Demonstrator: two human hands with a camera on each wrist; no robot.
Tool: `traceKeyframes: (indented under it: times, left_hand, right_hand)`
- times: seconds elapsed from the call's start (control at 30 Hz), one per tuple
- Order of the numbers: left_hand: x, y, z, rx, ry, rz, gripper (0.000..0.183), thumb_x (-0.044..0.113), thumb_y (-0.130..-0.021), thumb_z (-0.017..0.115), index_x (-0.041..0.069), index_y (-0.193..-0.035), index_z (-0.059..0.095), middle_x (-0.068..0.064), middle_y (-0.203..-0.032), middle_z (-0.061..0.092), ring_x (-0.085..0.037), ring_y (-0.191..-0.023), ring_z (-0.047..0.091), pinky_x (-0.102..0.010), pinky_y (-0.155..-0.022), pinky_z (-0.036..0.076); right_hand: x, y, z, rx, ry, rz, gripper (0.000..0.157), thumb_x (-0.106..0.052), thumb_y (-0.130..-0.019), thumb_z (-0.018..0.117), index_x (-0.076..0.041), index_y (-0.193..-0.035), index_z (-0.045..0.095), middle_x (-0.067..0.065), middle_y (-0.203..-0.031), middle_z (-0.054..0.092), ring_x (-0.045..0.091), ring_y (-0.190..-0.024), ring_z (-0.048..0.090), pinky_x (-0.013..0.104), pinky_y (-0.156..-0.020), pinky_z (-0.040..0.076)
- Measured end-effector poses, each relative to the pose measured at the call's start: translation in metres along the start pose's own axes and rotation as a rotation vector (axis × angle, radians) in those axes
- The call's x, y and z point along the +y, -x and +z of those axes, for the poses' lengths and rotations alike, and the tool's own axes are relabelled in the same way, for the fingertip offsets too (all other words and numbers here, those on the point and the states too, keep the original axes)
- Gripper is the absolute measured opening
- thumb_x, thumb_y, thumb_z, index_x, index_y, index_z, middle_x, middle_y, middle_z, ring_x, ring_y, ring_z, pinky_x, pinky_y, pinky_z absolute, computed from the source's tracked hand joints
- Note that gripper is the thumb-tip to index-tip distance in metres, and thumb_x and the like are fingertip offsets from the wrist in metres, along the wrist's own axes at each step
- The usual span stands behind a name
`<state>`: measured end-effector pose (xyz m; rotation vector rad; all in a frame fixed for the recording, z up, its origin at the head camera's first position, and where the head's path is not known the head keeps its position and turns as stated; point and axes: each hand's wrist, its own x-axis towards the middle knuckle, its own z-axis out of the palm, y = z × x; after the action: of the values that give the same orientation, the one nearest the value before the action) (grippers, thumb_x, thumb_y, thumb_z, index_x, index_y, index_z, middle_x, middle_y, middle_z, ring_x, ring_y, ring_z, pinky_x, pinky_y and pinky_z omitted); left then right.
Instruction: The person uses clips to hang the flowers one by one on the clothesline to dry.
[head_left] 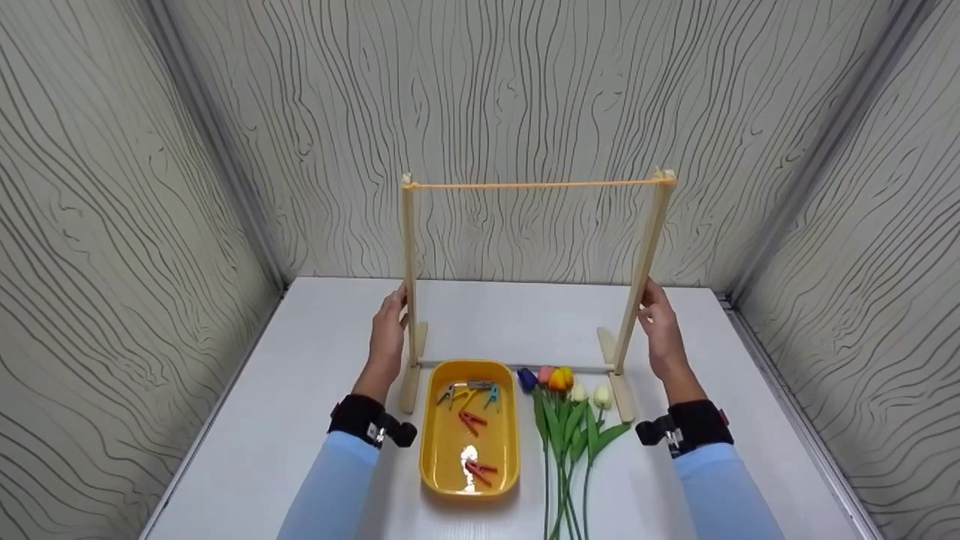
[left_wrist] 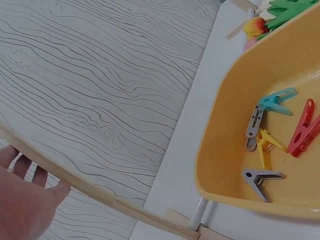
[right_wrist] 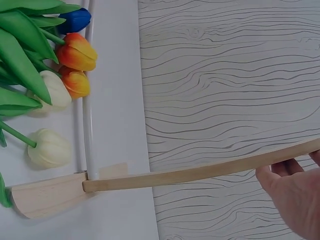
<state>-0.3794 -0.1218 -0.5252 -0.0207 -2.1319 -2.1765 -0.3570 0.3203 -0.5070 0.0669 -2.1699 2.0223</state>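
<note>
A wooden frame [head_left: 410, 255] stands on the table with an orange string [head_left: 536, 184] stretched between the tops of its two posts. My left hand [head_left: 387, 334] holds the left post from its outer side, about mid-height; in the left wrist view, fingers [left_wrist: 39, 176] and thumb meet the post. On the other side, my right hand [head_left: 664, 334] holds the right post [right_wrist: 215, 169] the same way, its fingertips partly hidden behind the wood. Between the posts' feet runs a pale crossbar [right_wrist: 89, 115].
A yellow tray [head_left: 427, 450] holding several clothespins, among them a red one [head_left: 472, 422], stands in front of the frame's left half. Artificial tulips [head_left: 562, 420] with green leaves lie to its right. Wood-patterned walls [head_left: 525, 90] enclose the white table [head_left: 330, 330].
</note>
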Motion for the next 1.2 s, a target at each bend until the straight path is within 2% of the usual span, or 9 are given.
traceKeyframes:
  times: [0.23, 0.37, 0.6, 0.73, 0.9, 1.07, 1.2]
  left_hand:
    - [0.0, 0.009, 0.0, -0.002, 0.028, 0.01, 0.057, 0.041, -0.121, 0.024, 0.015, -0.17, 0.037, -0.013, -0.173, 0.04, -0.03, -0.166, 0.031, -0.049, -0.14, 0.025]
    - [-0.001, 0.011, 0.001, -0.007, 0.046, 0.01, 0.057, 0.041, -0.121, 0.025, 0.016, -0.171, 0.037, -0.012, -0.175, 0.038, -0.03, -0.168, 0.029, -0.048, -0.141, 0.023]
    - [-0.004, 0.01, 0.003, -0.006, 0.024, -0.003, 0.059, 0.046, -0.12, 0.027, 0.017, -0.171, 0.035, -0.011, -0.177, 0.037, -0.029, -0.169, 0.027, -0.048, -0.141, 0.022]
    - [-0.006, 0.012, 0.003, -0.004, 0.03, -0.011, 0.059, 0.047, -0.12, 0.028, 0.018, -0.171, 0.037, -0.01, -0.177, 0.037, -0.029, -0.169, 0.028, -0.048, -0.142, 0.021]
    - [-0.008, 0.013, 0.002, -0.019, 0.04, 0.001, 0.059, 0.047, -0.12, 0.026, 0.021, -0.172, 0.033, -0.009, -0.18, 0.032, -0.029, -0.17, 0.024, -0.047, -0.142, 0.017]
    - [-0.011, 0.016, -0.004, -0.03, 0.042, 0.026, 0.058, 0.043, -0.121, 0.024, 0.019, -0.173, 0.031, -0.009, -0.18, 0.031, -0.029, -0.17, 0.024, -0.047, -0.142, 0.018]
    - [-0.014, 0.02, -0.01, -0.038, 0.054, 0.034, 0.058, 0.041, -0.121, 0.024, 0.014, -0.171, 0.034, -0.013, -0.179, 0.032, -0.034, -0.168, 0.028, -0.05, -0.141, 0.022]
  right_hand:
    - [-0.001, 0.011, 0.002, 0.034, -0.01, -0.008, 0.072, -0.002, -0.102, 0.024, -0.009, -0.174, 0.023, 0.022, -0.173, 0.029, 0.034, -0.162, 0.027, 0.058, -0.141, 0.011]
    - [-0.001, 0.013, 0.002, 0.044, -0.005, -0.012, 0.071, -0.002, -0.101, 0.023, -0.006, -0.172, 0.023, 0.024, -0.171, 0.03, 0.035, -0.161, 0.028, 0.059, -0.141, 0.012]
    - [0.0, 0.012, 0.004, 0.063, -0.034, -0.022, 0.069, -0.005, -0.102, 0.022, -0.007, -0.17, 0.029, 0.012, -0.159, 0.039, 0.031, -0.157, 0.033, 0.056, -0.141, 0.017]
    - [0.002, 0.014, 0.004, 0.075, -0.017, -0.022, 0.071, -0.005, -0.102, 0.022, -0.009, -0.172, 0.026, 0.015, -0.163, 0.037, 0.031, -0.158, 0.032, 0.055, -0.141, 0.017]
    - [-0.001, 0.014, 0.005, 0.041, -0.029, -0.017, 0.072, -0.006, -0.104, 0.023, -0.01, -0.176, 0.012, 0.024, -0.176, 0.022, 0.035, -0.167, 0.019, 0.055, -0.142, 0.01]
    - [-0.001, 0.012, 0.004, 0.012, -0.008, 0.01, 0.068, -0.01, -0.111, 0.025, -0.013, -0.176, 0.006, 0.022, -0.18, 0.016, 0.032, -0.169, 0.016, 0.049, -0.143, 0.006]
    - [0.0, 0.013, 0.002, 0.027, 0.075, 0.004, 0.065, -0.019, -0.116, 0.028, -0.018, -0.177, 0.004, 0.017, -0.183, 0.013, 0.029, -0.172, 0.011, 0.048, -0.143, 0.006]
